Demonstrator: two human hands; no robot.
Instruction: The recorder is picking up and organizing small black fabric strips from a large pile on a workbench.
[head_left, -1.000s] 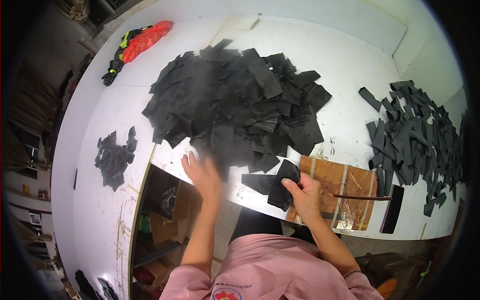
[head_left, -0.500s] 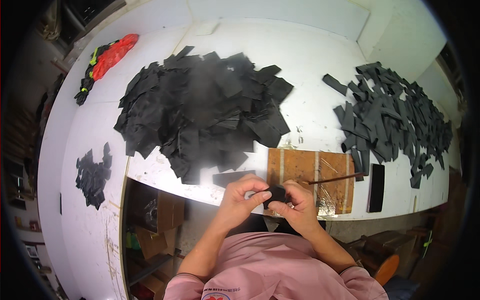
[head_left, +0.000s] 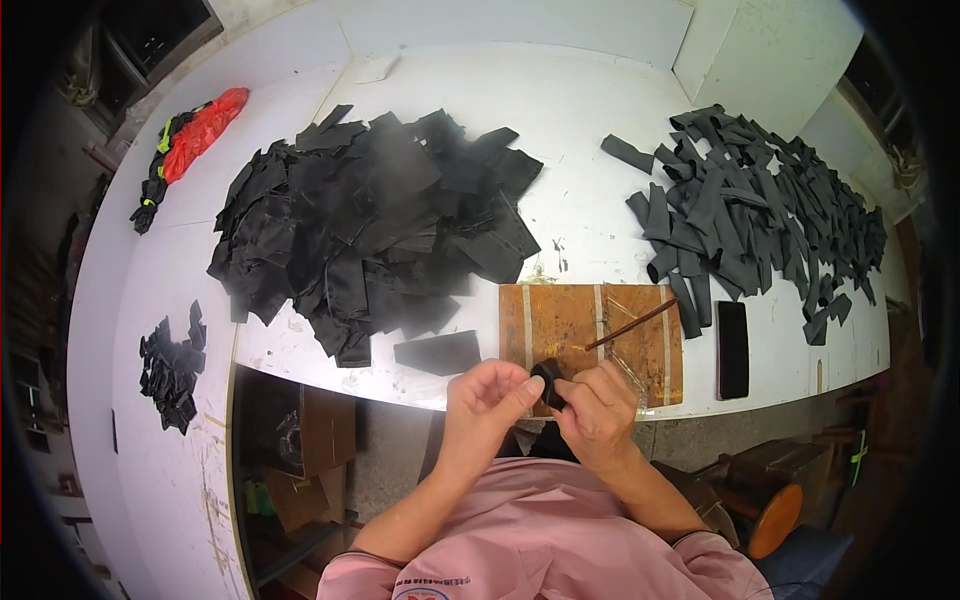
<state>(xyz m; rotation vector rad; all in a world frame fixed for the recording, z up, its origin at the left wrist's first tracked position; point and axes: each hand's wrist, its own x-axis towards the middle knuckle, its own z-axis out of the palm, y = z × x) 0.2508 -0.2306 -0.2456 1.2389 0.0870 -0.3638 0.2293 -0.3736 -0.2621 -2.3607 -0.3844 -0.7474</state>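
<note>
The white tabletop (head_left: 600, 130) curves wide under the lens, its far corners bending off into the dark rim; on it the big heap of black cut pieces (head_left: 370, 220) spreads left of centre, and a second pile of black strips (head_left: 760, 210) lies well apart on the right, its outer edge hard to make out where the picture darkens; a brown wooden board (head_left: 560, 325) sits at the near edge between them, a thin stick (head_left: 630, 325) slanting across it; just right of the board lies a flat black rectangular block (head_left: 733, 348); a single black piece (head_left: 438, 352) rests just left of the board; a small dark heap (head_left: 172, 365) lies far left, and a red and black bundle (head_left: 190, 140) at the far left corner; under the tabletop a brown carton (head_left: 300, 430) shows in shadow; right at the edge, the left hand (head_left: 485, 400) and right hand (head_left: 598, 408) meet, both pinched on one small black piece (head_left: 547, 383), mostly hidden by the fingers, held just over the board's near edge.
</note>
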